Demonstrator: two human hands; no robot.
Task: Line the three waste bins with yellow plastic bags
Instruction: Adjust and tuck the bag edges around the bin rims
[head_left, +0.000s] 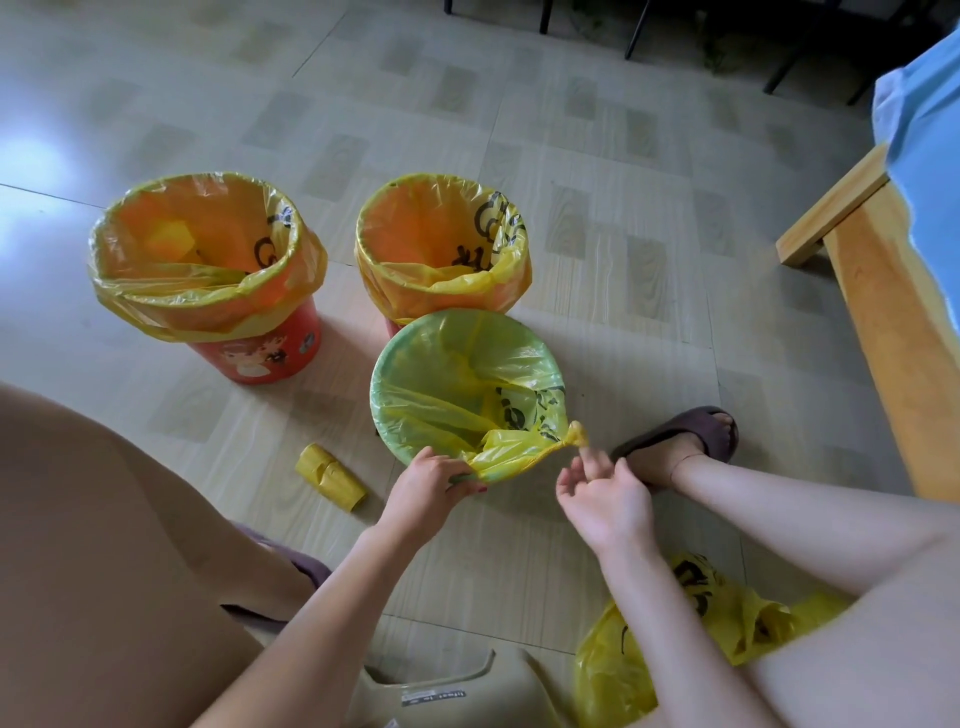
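Three bins on the tiled floor (597, 218), all with yellow bags over the rims. Red bin (254, 358) at centre left of the frame, liner (208, 244) folded down over its rim, something yellow lying inside. Second red bin (441, 244) at upper centre, just right of the first, its bag (498, 291) draped over the rim with black print showing. Green bin (384, 395) at centre, touching or just in front of the second red one; its yellow bag (467, 374) covers the rim and sags inside, slack gathered into a twisted knot (574, 436) sticking out at the near right edge. Left hand (431, 488) grips the near rim of the green bin, fingers curled over bag and edge. Right hand (605, 499) sits just below the knot, palm up, fingers loosely curled, holding nothing; fingertip near the knot, contact unclear. Roll of yellow bags (330, 475) on the floor left of the left hand. Loose yellow bag (701, 639) crumpled at lower right beside the right leg. Foot in a dark slipper (691, 436) right of the green bin. Wooden bed frame (883, 312) with blue sheet (924, 156) at the right edge. Beige stool (452, 691) at bottom centre.
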